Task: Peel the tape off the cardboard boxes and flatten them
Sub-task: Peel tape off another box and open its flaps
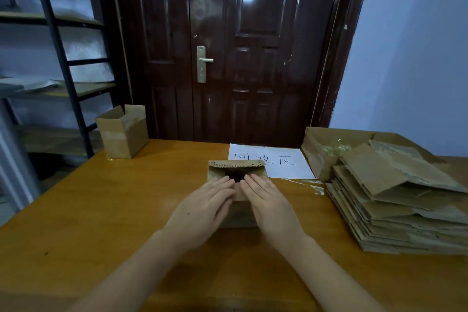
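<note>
A small cardboard box point(236, 168) stands in the middle of the wooden table point(101, 210), its top partly open with a dark gap and a raised far flap. My left hand point(202, 208) lies flat on the box's top left flap, fingers straight. My right hand point(268, 205) presses the top right flap the same way. Their fingertips nearly meet at the gap. Another cardboard box point(122, 132), open at the top with tape on its side, stands at the table's far left corner.
A stack of flattened boxes point(395, 200) fills the right side of the table. Behind it sits an open box holding crumpled tape point(335, 149). A white paper sign point(278, 162) lies beyond the middle box. Tape scraps point(314, 186) lie near the stack. A dark door and a metal shelf stand behind.
</note>
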A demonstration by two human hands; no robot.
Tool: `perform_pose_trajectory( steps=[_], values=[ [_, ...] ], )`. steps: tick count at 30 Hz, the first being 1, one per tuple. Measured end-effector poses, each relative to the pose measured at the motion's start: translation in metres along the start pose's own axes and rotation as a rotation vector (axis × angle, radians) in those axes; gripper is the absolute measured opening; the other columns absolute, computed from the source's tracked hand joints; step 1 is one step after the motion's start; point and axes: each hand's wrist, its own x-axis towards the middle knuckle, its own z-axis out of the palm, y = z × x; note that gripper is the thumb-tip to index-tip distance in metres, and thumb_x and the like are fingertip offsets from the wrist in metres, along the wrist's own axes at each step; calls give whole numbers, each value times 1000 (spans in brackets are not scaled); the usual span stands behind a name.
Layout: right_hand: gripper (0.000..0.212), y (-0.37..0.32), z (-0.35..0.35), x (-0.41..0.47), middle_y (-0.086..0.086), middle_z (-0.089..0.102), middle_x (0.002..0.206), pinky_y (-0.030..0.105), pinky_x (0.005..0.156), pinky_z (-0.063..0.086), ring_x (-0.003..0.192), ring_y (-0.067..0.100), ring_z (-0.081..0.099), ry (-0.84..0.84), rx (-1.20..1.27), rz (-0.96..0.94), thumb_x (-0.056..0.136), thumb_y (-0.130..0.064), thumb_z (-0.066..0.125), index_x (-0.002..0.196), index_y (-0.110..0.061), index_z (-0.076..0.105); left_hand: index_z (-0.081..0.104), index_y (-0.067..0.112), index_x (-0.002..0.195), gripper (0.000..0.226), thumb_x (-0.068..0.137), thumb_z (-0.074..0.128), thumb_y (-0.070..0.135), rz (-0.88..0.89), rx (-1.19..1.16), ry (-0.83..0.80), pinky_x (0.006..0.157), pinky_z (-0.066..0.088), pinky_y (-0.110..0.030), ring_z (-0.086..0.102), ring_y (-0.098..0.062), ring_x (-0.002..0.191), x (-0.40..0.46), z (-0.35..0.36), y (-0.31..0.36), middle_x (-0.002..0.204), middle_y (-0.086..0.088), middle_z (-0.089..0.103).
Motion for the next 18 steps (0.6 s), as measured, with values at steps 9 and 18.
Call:
perform_pose_trajectory(
  steps=[9,18],
  values=[
    [47,-2,-7,2,0,59,144,40,118,36,138,16,51,-96,4,55,96,-14,61,143,-17,58,10,23,166,115,79,20,97,-261,5,-448,129,-5,-38,-10,-12,158,58,-17,-44,173,8,-3],
    [124,31,-21,75,-7,-9,170,42,125,5,155,14,-15,-683,83,165,73,-76,69,162,-27,-4,19,24,165,110,81,52,88,-298,-30,-431,125,21,-35,21,-14,155,59,-8,-46,172,7,18]
  ],
)
